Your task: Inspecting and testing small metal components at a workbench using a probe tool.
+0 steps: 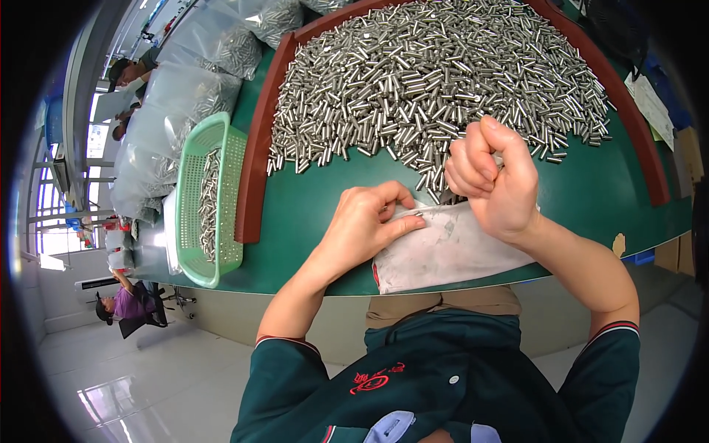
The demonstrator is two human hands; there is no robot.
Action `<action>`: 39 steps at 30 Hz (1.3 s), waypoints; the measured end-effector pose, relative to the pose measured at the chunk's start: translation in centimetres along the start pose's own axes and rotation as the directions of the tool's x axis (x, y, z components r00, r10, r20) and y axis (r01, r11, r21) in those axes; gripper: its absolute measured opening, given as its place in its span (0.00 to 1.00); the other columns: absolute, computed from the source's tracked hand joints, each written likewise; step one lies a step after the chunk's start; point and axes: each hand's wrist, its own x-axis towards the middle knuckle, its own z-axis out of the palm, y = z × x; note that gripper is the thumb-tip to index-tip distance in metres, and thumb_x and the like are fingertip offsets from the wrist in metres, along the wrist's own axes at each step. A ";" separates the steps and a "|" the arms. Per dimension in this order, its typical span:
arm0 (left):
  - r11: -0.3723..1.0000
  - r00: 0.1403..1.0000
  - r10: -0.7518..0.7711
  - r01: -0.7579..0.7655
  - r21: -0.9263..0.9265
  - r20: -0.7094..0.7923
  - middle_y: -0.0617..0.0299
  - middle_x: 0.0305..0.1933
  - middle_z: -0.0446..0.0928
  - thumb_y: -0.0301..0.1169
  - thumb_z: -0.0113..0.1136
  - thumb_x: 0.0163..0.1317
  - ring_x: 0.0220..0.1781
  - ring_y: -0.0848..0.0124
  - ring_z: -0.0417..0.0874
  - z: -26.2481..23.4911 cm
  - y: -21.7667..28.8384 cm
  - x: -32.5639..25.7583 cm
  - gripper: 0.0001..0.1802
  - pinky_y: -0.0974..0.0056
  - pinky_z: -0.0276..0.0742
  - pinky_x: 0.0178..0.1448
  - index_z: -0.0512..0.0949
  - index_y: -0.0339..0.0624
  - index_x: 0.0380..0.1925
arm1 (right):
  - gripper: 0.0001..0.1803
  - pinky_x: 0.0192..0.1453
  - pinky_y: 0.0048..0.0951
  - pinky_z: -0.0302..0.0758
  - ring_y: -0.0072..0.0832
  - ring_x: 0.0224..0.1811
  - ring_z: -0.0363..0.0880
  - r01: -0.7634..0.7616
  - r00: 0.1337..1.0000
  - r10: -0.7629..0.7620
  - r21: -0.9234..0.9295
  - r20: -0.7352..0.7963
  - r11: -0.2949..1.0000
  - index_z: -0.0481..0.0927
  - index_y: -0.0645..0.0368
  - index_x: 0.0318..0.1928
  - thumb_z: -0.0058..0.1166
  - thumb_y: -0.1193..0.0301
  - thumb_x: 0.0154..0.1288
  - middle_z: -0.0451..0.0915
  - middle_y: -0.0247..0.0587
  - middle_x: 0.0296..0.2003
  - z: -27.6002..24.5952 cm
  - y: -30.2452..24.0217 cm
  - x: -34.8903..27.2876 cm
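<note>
A big heap of short, shiny metal pins (443,81) spreads over the green tabletop. In front of it lies a stained white cloth (450,255) at the near edge. My left hand (363,224) rests at the cloth's left side, its fingers curled and the thumb bent toward the index finger. A small shiny metal pin seems to show at the thumb tip. Over the cloth's right part, close to the near end of the heap, my right hand (496,179) is raised in a closed fist. Whatever it may hold is hidden by the fingers.
Reddish-brown rails (260,159) border the heap. Left of them stands a light green plastic basket (193,221) with metal pins inside. Clear plastic bags (173,96) filled with pins line the far left. Papers (650,107) lie at the right. Other people sit in the left background.
</note>
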 end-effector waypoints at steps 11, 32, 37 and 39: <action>-0.064 0.987 -0.086 0.129 -0.990 0.134 0.62 0.22 0.59 0.36 0.40 0.55 0.22 0.77 0.57 -2.9 -3.1 0.7 0.12 0.75 0.55 0.21 0.65 0.37 0.24 | 0.22 0.15 0.20 0.42 0.16 0.10 0.42 0.011 1.000 -0.010 0.068 -0.018 0.998 0.54 0.54 0.12 0.30 0.63 0.63 0.51 0.28 0.08 0.0 0.2 -0.3; 0.315 0.985 -0.171 0.077 -0.946 0.023 0.67 0.23 0.65 0.33 0.54 0.57 0.20 0.83 0.56 -3.5 -4.6 1.3 0.08 0.79 0.53 0.22 0.69 0.41 0.27 | 0.22 0.14 0.20 0.42 0.15 0.10 0.42 0.023 1.000 -0.022 0.058 -0.022 0.998 0.54 0.53 0.12 0.30 0.62 0.64 0.50 0.27 0.07 0.2 0.0 -0.1; 0.148 0.987 -0.146 0.083 -0.986 0.061 0.65 0.27 0.65 0.31 0.54 0.56 0.20 0.83 0.55 -3.5 -4.8 1.2 0.07 0.80 0.53 0.22 0.68 0.42 0.29 | 0.23 0.14 0.20 0.43 0.16 0.10 0.41 0.016 0.999 -0.014 0.057 -0.030 0.998 0.54 0.53 0.12 0.30 0.61 0.64 0.51 0.27 0.07 0.2 0.1 -0.2; 0.149 0.989 -0.140 0.076 -0.986 0.055 0.64 0.27 0.66 0.32 0.51 0.58 0.21 0.82 0.56 -3.5 -4.7 1.3 0.07 0.79 0.54 0.23 0.68 0.41 0.30 | 0.23 0.14 0.20 0.43 0.16 0.10 0.41 0.011 0.999 -0.009 0.058 -0.034 0.998 0.54 0.53 0.12 0.30 0.62 0.64 0.51 0.27 0.07 0.2 0.1 -0.2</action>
